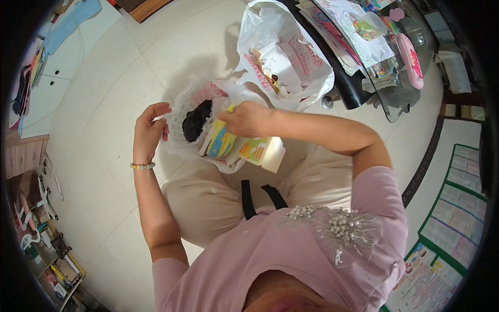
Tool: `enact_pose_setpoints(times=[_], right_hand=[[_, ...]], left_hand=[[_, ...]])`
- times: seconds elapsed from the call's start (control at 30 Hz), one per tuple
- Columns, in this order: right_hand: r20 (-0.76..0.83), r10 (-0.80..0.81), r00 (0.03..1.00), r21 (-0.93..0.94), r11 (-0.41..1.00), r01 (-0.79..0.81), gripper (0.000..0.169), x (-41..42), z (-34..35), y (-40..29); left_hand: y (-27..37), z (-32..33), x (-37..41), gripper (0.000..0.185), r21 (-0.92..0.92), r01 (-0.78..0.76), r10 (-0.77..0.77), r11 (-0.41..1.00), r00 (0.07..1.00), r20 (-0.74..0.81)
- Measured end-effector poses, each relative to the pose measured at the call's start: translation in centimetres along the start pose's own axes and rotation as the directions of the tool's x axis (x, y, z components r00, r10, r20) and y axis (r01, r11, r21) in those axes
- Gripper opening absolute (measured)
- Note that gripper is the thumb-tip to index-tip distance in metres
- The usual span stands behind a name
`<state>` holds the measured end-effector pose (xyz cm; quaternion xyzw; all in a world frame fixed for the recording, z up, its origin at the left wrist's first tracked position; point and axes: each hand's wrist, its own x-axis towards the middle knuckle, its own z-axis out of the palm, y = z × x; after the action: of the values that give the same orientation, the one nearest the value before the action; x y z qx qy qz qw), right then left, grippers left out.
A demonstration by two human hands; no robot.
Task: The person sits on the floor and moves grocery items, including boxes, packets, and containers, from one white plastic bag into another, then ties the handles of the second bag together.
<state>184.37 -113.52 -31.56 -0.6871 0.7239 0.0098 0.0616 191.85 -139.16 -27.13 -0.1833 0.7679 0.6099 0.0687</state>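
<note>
A translucent white plastic bag (179, 144) stands open on the floor before my knees. Inside it lies a crumpled black item (197, 121). My left hand (152, 126) is at the bag's left rim, its fingers apart and holding nothing. Over the bag's right side, my right hand (243, 119) pinches a soft yellow-and-blue item (221, 142), slightly blurred; its fingertips are partly hidden. Just below that hand, a yellow, green and white carton (255, 150) leans at the bag's edge, with an open pale flap.
Beyond, a larger white plastic bag (286, 93) with red print holds papers and scraps. A glass-topped table (380, 91) at the upper right bears papers, a plastic tub and a pink case (410, 60). White cabinets (58, 74) stand left, above shelves with assorted things.
</note>
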Motion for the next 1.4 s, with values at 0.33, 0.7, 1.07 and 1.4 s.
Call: enact_pose_setpoints(times=[0.33, 0.7, 1.07, 1.4], right_hand=[[0.343, 0.001, 0.939, 0.236, 0.968, -0.087, 0.025, 5.1, 5.3, -0.7], [0.449, 0.476, 0.757, 0.069, 0.826, -0.560, 0.043, -17.6, 4.3, 4.1], [-0.142, 0.553, 0.821, 0.019, 0.831, -0.556, 0.019, -18.2, 16.4, 2.3], [0.010, 0.996, 0.092, 0.789, 0.048, -0.613, 0.020, -23.6, 17.5, 7.4]], left_hand=[[-0.8, -0.1, 0.0, 0.035, 0.021, -0.035, 0.035, 0.999, 0.999, -0.019], [2.4, 4.4, -0.3, 0.029, 0.760, -0.435, 0.706, 0.483, 0.707, -0.043], [-2.9, 28.3, 7.4, 0.033, 0.481, -0.844, 0.240, 0.238, 0.531, 0.813], [-9.8, 26.4, 18.5, 0.029, 0.575, 0.003, -0.143, 0.818, 0.969, 0.200]])
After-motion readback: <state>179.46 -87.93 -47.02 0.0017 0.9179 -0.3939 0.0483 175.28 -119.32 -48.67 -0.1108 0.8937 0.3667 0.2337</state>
